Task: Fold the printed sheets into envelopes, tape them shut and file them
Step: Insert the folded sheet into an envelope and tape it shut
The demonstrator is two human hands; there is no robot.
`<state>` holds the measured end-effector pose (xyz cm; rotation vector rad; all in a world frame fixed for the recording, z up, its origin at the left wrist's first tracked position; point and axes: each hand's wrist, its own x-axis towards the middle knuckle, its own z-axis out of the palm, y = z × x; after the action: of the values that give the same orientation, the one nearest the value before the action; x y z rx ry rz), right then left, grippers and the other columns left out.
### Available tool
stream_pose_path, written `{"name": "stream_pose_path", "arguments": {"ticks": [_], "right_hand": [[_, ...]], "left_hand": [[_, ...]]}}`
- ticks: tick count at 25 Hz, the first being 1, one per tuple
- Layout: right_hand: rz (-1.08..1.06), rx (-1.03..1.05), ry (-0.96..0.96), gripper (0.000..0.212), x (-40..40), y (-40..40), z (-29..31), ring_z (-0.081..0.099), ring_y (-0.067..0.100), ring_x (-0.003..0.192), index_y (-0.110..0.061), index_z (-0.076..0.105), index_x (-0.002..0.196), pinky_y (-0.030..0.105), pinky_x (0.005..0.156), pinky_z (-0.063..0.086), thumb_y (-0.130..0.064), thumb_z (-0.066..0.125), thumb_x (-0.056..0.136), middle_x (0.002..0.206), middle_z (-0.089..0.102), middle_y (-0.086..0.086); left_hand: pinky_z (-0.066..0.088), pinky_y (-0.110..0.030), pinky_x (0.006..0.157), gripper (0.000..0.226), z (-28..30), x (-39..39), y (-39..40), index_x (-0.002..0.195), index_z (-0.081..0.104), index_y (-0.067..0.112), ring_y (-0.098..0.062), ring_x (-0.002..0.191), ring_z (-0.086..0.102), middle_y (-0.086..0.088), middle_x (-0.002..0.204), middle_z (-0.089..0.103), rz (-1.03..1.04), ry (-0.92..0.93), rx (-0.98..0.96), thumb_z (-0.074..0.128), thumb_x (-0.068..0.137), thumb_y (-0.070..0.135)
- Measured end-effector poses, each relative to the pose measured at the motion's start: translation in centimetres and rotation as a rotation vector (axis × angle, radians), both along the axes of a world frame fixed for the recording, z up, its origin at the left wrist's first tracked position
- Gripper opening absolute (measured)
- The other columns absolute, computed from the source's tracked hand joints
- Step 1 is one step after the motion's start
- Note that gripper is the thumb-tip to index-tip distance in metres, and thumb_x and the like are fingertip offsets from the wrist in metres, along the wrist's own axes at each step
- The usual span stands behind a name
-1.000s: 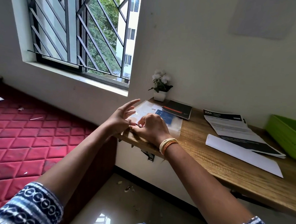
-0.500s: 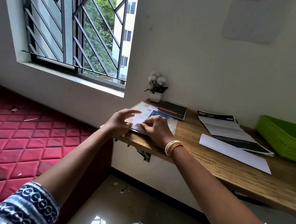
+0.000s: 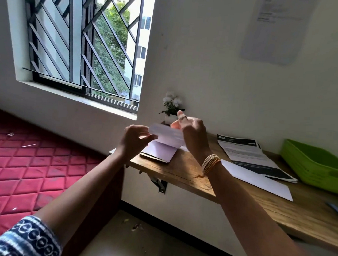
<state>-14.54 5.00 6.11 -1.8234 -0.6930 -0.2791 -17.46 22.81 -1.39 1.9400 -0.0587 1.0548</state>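
Note:
A white sheet curls up off the left end of the wooden desk, its blank underside showing and its lower part still on the desk. My left hand pinches the sheet's raised left edge. My right hand grips the raised edge from the right, one finger pointing up. Under the sheet lies a dark flat item whose edge sticks out toward me. A stack of printed sheets and a folded white envelope lie further right on the desk.
A green plastic tray stands at the desk's right end. A small white potted flower sits against the wall behind my hands. A red quilted mattress lies left, below the barred window. A metal bracket hangs under the desk.
Both hands were pressing the printed sheet flat at the desk's corner. They have now lifted its near edge up and over, so the blank side faces me.

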Motion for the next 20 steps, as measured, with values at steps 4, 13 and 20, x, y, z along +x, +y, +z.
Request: {"name": "stream_pose_path", "arguments": {"ticks": [4,13,20], "right_hand": [[0.013,-0.419,0.561,0.052,0.9,-2.6,0.0,0.055,0.023,0.074,-0.01,0.054,0.106,0.029,0.06,0.05,-0.059,0.048,0.088,0.086,0.052,0.011],[0.384,-0.076,1.059,0.022,0.9,-6.3,2.8,0.05,0.003,0.036,-0.003,0.06,0.092,0.009,0.036,0.04,-0.012,0.042,0.099,0.057,0.064,0.003],[0.42,-0.111,0.581,0.035,0.5,-9.1,5.5,0.067,0.021,0.07,-0.015,0.057,0.122,0.03,0.059,0.058,0.0,0.049,0.092,0.096,0.067,0.009]], "left_hand": [[0.056,-0.016,0.067,0.014,1.3,-1.6,-2.2,0.085,0.076,0.002,0.008,0.073,0.065,-0.003,0.084,0.073,0.064,-0.275,0.15,0.075,0.074,0.01],[0.057,-0.025,0.056,0.024,3.3,-6.0,-7.8,0.096,0.073,0.006,-0.006,0.084,0.07,0.001,0.098,0.072,-0.14,-0.485,0.352,0.059,0.077,0.002],[0.055,-0.037,0.086,0.044,3.5,-5.7,-7.8,0.106,0.071,0.006,-0.018,0.107,0.066,-0.004,0.113,0.07,-0.119,-0.384,0.514,0.046,0.071,0.008]]}}
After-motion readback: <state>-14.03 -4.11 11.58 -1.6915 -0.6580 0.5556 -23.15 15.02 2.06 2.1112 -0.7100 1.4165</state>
